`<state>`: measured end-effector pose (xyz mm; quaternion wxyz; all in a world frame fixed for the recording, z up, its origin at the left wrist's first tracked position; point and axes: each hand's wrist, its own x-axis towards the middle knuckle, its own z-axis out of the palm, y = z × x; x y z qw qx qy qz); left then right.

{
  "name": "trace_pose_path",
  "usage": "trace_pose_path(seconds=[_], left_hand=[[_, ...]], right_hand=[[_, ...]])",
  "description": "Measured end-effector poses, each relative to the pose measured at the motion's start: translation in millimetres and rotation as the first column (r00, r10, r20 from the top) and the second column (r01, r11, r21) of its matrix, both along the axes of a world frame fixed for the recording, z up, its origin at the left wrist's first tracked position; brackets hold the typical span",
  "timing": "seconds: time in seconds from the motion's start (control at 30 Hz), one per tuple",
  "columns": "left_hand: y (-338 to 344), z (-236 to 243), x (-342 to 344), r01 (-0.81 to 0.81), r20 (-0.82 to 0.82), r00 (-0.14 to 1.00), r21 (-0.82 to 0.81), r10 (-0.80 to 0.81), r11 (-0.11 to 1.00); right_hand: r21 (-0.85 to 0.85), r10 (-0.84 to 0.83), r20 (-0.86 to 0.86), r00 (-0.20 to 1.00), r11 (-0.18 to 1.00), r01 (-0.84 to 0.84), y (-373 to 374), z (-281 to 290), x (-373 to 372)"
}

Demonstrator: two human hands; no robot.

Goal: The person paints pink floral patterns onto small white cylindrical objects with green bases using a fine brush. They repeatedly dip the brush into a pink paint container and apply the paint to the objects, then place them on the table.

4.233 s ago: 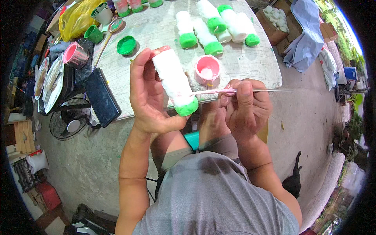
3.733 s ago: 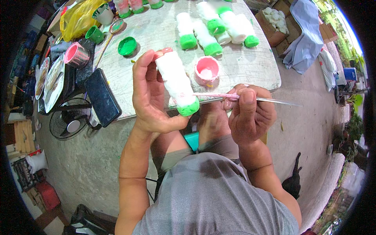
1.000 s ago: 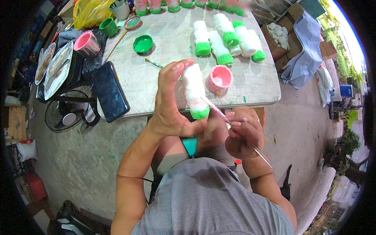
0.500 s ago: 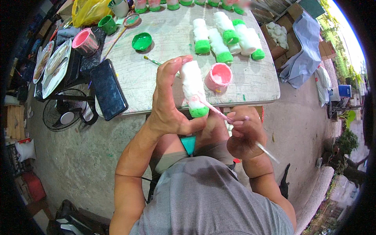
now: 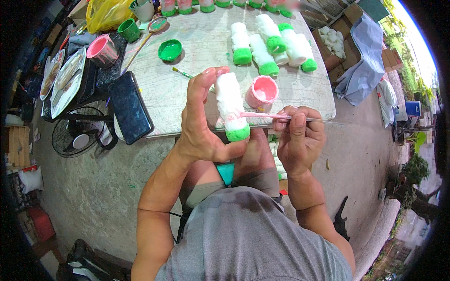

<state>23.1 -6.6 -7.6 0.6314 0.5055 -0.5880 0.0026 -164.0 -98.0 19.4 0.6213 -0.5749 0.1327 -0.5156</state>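
Note:
A bumpy white figure with a green base [image 5: 229,100] is held by my left hand [image 5: 199,122], the thumb at its green end and the fingers at its white top. Pink paint marks the white just above the green band. My right hand [image 5: 302,136] pinches a thin paintbrush [image 5: 265,115], held nearly level, whose pink tip touches that spot. Behind the brush, on the table's near edge, stands a small pink paint cup [image 5: 261,92]. A second brush with a green handle [image 5: 180,72] lies on the table, partly behind my left hand.
Several white figures with green ends [image 5: 262,56] lie and stand on the worn white table [image 5: 201,42]. Around its left side are a dark phone [image 5: 130,107], a green paint lid [image 5: 169,50], a pink paint tub [image 5: 102,50] and plates [image 5: 69,82]. A fan [image 5: 78,136] stands below.
My right hand has risen and turned, bringing the brush from a slant to nearly level with its tip still on the figure. My left hand and the figure have hardly moved.

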Motion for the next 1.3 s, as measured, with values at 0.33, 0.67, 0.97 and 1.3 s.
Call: trace_pose_path(seconds=[0.33,0.67,0.97,1.3], left_hand=[[-2.5,-4.7,-1.2,0.026,-0.076,0.997,-0.037,-0.029,0.999],[-0.9,-2.1,-1.5,0.043,-0.055,0.997,-0.047,-0.045,0.998],[0.6,-0.4,-0.2,0.102,-0.092,0.99,-0.069,-0.108,0.992],[2.2,-1.3,-1.6,0.126,-0.13,0.983,-0.05,-0.131,0.991]], right_hand=[[-0.014,-0.035,-0.022,0.999,0.999,0.035,1.4,-0.9,-2.1],[-0.023,-0.037,-0.112,0.993,0.999,0.034,-4.9,15.3,1.9],[0.02,-0.001,-0.113,0.994,1.0,0.003,-15.8,18.9,10.5],[0.019,0.01,-0.095,0.995,1.0,-0.008,-12.4,21.5,11.5]])
